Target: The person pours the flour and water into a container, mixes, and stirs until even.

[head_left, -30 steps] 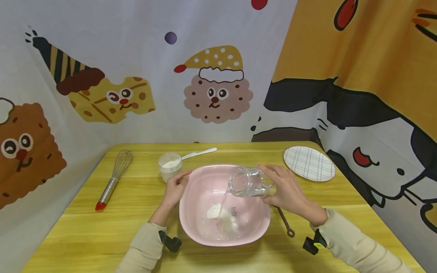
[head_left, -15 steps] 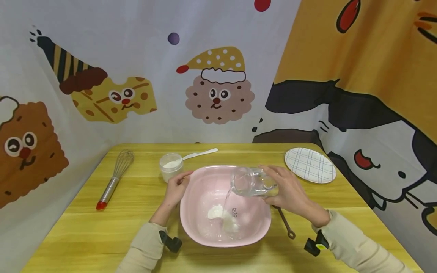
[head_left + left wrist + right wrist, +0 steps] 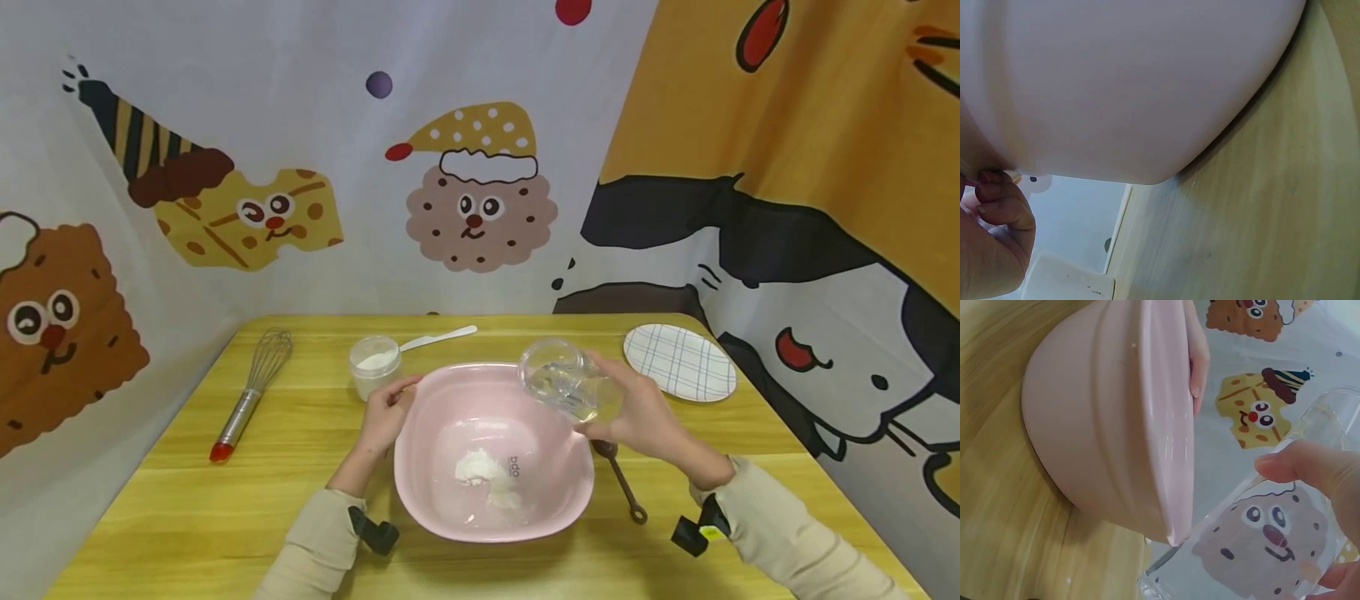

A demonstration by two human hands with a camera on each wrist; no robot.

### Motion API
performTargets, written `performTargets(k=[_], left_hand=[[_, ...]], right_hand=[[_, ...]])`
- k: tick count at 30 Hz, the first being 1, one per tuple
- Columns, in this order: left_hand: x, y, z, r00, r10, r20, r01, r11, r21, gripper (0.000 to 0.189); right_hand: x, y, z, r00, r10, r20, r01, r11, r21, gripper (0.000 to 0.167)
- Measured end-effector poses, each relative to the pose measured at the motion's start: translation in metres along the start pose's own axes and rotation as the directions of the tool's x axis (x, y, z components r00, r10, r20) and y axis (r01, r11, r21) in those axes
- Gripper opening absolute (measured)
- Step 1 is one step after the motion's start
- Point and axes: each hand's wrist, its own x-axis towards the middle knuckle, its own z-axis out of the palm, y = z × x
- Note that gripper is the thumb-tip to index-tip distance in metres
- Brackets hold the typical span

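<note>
A pink basin (image 3: 427, 425) stands on the table, with a mound of white powder (image 3: 477, 467) and a wet patch on its floor. My left hand (image 3: 386, 421) pinches its rim at the left; the left wrist view shows curled fingers (image 3: 1004, 209) at that edge. My right hand (image 3: 641, 417) grips a clear glass (image 3: 562, 385) that holds some water, thumb on one side. The glass leans over the basin's right rim, mouth up and to the left, and no stream falls from it. In the right wrist view, the glass (image 3: 1254, 544) overlaps the basin's edge.
Behind my left hand stands a jar of white powder (image 3: 373, 367) beside a white plastic knife (image 3: 438, 337). A whisk (image 3: 251, 396) lies at the left, a checked plate (image 3: 678, 362) at the back right. A brown spoon (image 3: 622, 483) lies right of the basin.
My right hand has tipped the glass back more upright and moved it slightly right; the stream of water into the basin has stopped. My left hand stays on the rim.
</note>
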Motion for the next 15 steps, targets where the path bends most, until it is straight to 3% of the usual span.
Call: performTargets(k=[7,15], left_hand=[[-0.002,0.002,-0.001,1.000,-0.005,-0.007,0.005,1.000,0.011,0.027],[-0.001,0.002,0.000,1.000,-0.007,-0.001,0.007,1.000,0.020,0.027]], right_hand=[[0.006,0.006,-0.004,0.995,0.096,-0.008,-0.095,0.994,0.049,0.094],[0.008,0.023,-0.004,0.973,0.226,-0.045,-0.222,0.972,0.074,0.091]])
